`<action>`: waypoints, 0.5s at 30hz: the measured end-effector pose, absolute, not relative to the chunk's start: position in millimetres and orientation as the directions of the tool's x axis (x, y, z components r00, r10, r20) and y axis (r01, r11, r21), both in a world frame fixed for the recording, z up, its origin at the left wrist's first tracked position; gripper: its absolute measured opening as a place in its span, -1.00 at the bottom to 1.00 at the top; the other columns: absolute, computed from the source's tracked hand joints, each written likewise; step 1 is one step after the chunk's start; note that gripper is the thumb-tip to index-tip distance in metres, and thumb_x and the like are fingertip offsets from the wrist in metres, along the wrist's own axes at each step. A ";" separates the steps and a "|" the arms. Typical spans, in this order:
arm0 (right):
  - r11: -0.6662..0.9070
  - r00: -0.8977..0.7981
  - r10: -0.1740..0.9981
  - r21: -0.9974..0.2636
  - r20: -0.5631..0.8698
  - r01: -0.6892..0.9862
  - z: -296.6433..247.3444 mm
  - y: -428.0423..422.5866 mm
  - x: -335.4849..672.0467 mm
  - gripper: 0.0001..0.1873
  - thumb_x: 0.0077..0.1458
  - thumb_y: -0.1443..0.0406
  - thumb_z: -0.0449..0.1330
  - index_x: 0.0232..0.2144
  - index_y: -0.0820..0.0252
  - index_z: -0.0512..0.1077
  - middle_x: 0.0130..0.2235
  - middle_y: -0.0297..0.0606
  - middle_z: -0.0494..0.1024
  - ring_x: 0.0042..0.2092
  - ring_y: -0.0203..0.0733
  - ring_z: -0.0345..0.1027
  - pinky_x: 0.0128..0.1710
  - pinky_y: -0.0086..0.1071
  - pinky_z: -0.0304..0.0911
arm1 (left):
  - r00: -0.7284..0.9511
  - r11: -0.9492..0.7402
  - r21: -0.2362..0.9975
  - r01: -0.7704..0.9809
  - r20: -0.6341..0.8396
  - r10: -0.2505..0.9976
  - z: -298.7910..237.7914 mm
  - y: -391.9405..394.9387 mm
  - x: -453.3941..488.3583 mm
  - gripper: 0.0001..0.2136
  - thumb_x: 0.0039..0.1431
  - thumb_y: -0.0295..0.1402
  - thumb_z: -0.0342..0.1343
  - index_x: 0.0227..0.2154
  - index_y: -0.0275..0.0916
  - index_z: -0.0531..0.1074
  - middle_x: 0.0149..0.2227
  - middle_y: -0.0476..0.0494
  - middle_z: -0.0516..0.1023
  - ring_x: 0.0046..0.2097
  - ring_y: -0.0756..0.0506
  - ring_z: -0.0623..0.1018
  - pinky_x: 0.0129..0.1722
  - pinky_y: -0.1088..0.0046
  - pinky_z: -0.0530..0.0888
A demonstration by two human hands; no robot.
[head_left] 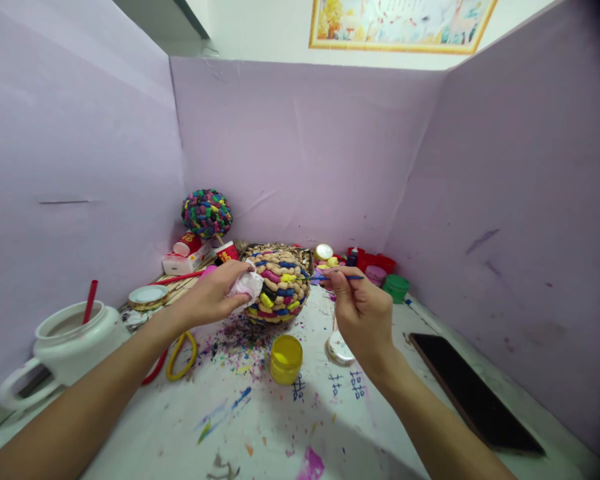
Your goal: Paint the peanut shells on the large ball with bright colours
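Note:
A ball covered in peanuts [285, 293] stands at the middle of the table, some peanuts bare tan and others painted yellow, blue, magenta or black. My left hand [217, 293] is closed on a crumpled white tissue [249, 285], which presses against the ball's left side. In a pinch, my right hand [363, 307] holds a thin blue paintbrush [319, 277]. The brush points left, its tip at a yellow peanut on the ball's front; whether it touches is too small to tell. An open jar of yellow paint [286, 368] sits just in front of the ball.
Purple panels [310, 153] enclose the table. A white mug [80, 333] and yellow-handled scissors [183, 357] lie left; a black phone [473, 390] lies right. Behind are a finished multicoloured ball [207, 213], a tray of peanuts [275, 252] and a green paint jar [396, 288].

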State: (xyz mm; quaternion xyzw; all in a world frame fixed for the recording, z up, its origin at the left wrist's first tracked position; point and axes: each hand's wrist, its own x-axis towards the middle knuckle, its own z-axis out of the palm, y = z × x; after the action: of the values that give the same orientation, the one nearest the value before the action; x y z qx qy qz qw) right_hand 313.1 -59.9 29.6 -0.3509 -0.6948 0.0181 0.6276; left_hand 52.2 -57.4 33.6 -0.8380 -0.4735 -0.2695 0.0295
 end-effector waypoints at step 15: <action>0.772 -0.017 0.488 -0.423 0.872 0.473 29.6 -61.9 311.4 -0.78 0.22 0.29 0.04 -0.39 0.23 0.44 -0.45 -0.24 0.57 -0.43 -0.23 0.48 -0.47 -0.42 0.32 | 0.401 -0.545 0.205 0.813 0.481 0.779 32.1 -56.0 52.0 -0.59 0.13 -0.27 0.07 0.03 -0.27 0.24 0.05 -0.28 0.41 0.08 -0.24 0.41 0.07 0.20 0.34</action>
State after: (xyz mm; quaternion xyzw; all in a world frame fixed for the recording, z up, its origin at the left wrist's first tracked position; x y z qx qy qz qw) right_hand 311.4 -61.9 29.6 -0.3372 -0.7130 0.0061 0.6147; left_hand 52.0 -56.0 32.1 -0.8364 -0.4759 -0.2700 0.0310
